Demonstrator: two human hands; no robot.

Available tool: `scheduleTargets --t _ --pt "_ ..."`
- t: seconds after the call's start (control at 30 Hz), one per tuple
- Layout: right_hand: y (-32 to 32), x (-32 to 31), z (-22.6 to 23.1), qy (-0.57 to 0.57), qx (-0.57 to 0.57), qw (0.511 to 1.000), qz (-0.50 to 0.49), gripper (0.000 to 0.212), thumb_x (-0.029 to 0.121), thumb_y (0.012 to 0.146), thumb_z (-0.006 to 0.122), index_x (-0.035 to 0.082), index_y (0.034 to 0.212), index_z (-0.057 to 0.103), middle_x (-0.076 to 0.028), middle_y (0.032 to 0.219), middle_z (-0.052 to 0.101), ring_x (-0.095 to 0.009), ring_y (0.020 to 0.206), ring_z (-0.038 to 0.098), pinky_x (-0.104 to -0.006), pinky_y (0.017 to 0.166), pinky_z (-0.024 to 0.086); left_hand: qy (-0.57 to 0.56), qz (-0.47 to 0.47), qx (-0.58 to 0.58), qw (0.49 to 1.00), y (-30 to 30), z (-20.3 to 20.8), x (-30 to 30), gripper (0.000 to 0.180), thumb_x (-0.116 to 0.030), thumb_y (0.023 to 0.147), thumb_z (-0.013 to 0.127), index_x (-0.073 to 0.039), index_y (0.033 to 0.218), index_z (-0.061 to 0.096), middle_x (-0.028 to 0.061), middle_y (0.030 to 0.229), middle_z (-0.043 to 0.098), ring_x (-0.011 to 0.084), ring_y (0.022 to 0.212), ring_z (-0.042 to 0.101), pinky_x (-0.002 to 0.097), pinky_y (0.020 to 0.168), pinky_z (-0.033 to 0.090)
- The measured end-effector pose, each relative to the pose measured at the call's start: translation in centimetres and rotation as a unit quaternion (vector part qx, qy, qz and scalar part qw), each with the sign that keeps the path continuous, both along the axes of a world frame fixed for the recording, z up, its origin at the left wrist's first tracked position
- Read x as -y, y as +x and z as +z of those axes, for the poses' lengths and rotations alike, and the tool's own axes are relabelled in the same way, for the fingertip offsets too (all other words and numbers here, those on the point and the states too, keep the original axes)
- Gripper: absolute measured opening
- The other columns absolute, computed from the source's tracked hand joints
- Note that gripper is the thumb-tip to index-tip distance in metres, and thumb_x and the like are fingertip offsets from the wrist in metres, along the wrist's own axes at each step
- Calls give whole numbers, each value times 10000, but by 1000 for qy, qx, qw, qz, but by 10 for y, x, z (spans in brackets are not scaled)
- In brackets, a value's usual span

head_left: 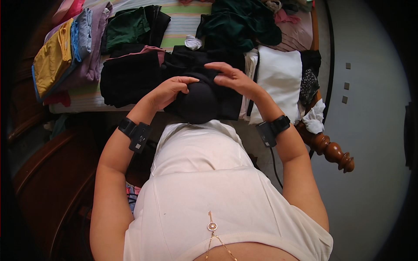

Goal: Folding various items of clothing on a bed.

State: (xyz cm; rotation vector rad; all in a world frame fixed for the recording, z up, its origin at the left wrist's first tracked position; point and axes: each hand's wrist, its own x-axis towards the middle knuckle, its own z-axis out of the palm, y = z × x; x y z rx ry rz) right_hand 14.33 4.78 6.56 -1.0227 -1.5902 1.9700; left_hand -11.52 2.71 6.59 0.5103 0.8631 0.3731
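1. Black garment point(198, 102): dark rounded bundle at the near edge of the bed point(183, 26), about mid-way along it, right in front of my torso. Lower end hangs just past the edge.
2. Left hand point(167, 91): curled on the bundle's upper left, fingers bent in and gripping the black fabric. Black wrist strap w/ small box point(136, 134) on that forearm.
3. Right hand point(230, 77): fingers spread fairly wide and flat, hovering over / lightly on the bundle's upper right. Can't tell if it actually pinches cloth. Same kind of strap point(272, 129) on this wrist, cable running down from it.
4. Left of the bundle: flat black folded piece point(128, 78), touching it or nearly so.
5. Far left corner of bed: stack of folded clothes point(65, 52), yellow, blue, mauve.
6. Far edge: dark green clothes, one folded point(126, 28), one loose heap point(237, 21).
7. Right of the bundle: white folded pile point(281, 78), just beside it.
8. Near right corner: turned wooden bedpost point(333, 152) w/ white cloth point(314, 117) bunched on it.
9. Bed cover is striped, light green/pink, mostly covered by laundry.
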Motion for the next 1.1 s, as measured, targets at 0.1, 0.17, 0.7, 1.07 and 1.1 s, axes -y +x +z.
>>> scheduleTargets --t 0.1,0.17,0.7,1.07,1.1 --pt "-8 3 -1 25 16 997 72 599 92 784 642 157 1356 472 -39 1379 405 -183 1280 381 -340 1071 296 -8 7 16 1000 2 6 0 477 6 708 510 1 1177 599 70 1063 635 135 937 602 246 867 471" --pt "-11 6 1 28 15 996 78 637 40 759 629 160 1362 464 -44 1378 405 -190 1284 381 -349 1077 294 -9 4 24 1000 3 7 0 479 6 710 505 1 1179 600 72 1074 636 134 943 601 247 873 467" --pt "-31 21 1 270 131 954 7 691 -69 691 606 157 1332 485 -103 1307 487 -287 1213 472 -375 1019 387 123 -74 -20 989 17 15 10 384 -29 771 546 7 1148 606 34 987 640 98 888 585 226 842 446" --pt "-16 19 -16 443 282 851 0 587 -79 650 573 140 1194 598 -59 1165 611 -271 1100 562 -381 929 441 136 -104 -123 978 21 -9 11 169 -170 840 675 -39 945 655 -9 867 621 68 843 559 223 833 418" --pt "-13 15 -19 402 276 873 -4 561 -89 647 566 131 1161 617 -66 1119 632 -277 1061 584 -368 903 461 143 -117 -129 974 19 -14 10 160 -176 839 671 -44 927 648 -16 855 611 63 808 544 213 781 414"
